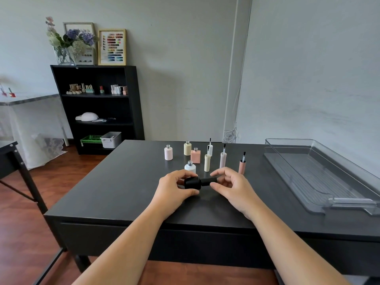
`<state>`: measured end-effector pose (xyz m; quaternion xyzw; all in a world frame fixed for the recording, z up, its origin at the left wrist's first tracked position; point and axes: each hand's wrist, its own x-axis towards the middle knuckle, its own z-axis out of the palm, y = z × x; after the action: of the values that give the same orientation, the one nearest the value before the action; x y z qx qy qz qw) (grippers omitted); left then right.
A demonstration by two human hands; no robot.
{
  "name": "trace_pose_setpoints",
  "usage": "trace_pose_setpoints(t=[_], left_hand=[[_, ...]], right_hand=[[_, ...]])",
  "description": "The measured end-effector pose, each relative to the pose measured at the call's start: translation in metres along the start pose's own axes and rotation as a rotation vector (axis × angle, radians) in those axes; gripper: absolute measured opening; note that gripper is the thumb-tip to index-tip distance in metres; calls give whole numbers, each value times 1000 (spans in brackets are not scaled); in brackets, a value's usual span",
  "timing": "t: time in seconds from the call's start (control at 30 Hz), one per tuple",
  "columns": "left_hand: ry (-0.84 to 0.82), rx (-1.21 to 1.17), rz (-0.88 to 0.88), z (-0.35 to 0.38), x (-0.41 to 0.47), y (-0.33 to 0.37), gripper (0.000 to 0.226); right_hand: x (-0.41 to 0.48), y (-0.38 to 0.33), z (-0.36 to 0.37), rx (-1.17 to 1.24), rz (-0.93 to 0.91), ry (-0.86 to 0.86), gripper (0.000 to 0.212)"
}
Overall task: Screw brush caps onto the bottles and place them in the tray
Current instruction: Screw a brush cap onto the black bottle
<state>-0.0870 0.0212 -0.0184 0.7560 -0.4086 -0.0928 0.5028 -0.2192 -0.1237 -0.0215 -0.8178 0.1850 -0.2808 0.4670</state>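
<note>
My left hand point(174, 187) grips a black bottle point(192, 182) lying sideways just above the black table point(123, 182). My right hand point(230, 185) pinches the black brush cap point(209, 181) seated on the bottle's neck. Behind them stand several open bottles: light pink point(168, 153), cream point(187, 148), salmon point(195, 155) and white point(190, 167). Brush caps stand upside down with bristles up: white point(210, 148), cream point(207, 162), pale pink point(223, 159) and salmon point(242, 166). A clear plastic tray point(320, 182) lies on the table at the right and holds nothing.
A black shelf unit point(98, 108) with small bottles, bins and a vase of flowers stands against the wall at the back left. A white-draped table point(30, 124) and another black table edge point(12, 157) are at far left. Wooden floor surrounds the table.
</note>
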Motion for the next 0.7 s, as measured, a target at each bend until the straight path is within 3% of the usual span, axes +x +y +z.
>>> trace_pose_setpoints(t=[0.07,0.17,0.27,0.37,0.47,0.5,0.6,0.7], left_hand=[[-3,6,3,0,0,0,39],[-4,-2,5,0,-1,-1,39],[-4,4,5,0,-1,0,39],[-8,14,9,0,0,0,39],[-14,15,3,0,-1,1,39],[-13,15,3,0,0,1,39],[-11,19,5,0,0,0,39],[-28,33,1,0,0,-1,38]], right_hand=[[0,0,0,-24,31,1,7],[0,-1,1,-41,63,27,24],[0,0,0,-11,20,10,2],[0,1,0,-43,13,-5,8],[0,-2,0,-79,63,35,38],[0,-1,1,-76,63,41,38],[1,-2,0,-18,23,4,4],[1,2,0,-61,-18,-18,11]])
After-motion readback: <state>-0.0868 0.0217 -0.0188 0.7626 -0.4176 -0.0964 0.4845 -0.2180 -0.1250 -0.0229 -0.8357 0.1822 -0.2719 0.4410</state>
